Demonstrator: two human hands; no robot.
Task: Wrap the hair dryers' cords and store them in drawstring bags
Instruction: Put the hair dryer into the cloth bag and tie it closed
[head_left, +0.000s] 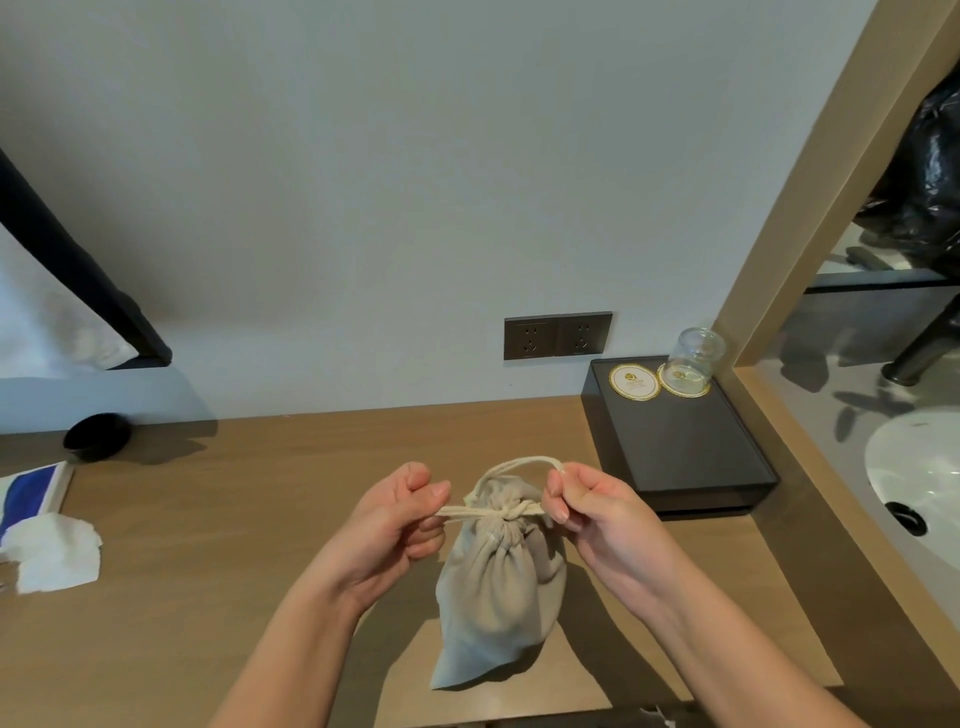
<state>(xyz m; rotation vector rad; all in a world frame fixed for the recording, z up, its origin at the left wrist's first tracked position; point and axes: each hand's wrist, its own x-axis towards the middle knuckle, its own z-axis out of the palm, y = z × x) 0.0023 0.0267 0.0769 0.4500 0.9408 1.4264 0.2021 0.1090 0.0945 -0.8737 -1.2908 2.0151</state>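
Note:
A beige drawstring bag (498, 587) lies on the wooden counter (270, 519), bulging, its neck gathered tight. Whatever fills it is hidden by the cloth. The cream drawstring (519, 461) runs sideways out of the neck and loops above it. My left hand (400, 519) pinches the cord's left end beside the neck. My right hand (587, 504) pinches the cord on the right side, where the loop comes down. Both hands pull the cord apart level with the neck.
A black tray (685, 457) with two round coasters and an upturned glass (693, 358) stands at the back right, under a double wall socket (557, 335). White tissue (52, 551) and a blue-and-white item lie at the left. A washbasin (914, 467) sits far right.

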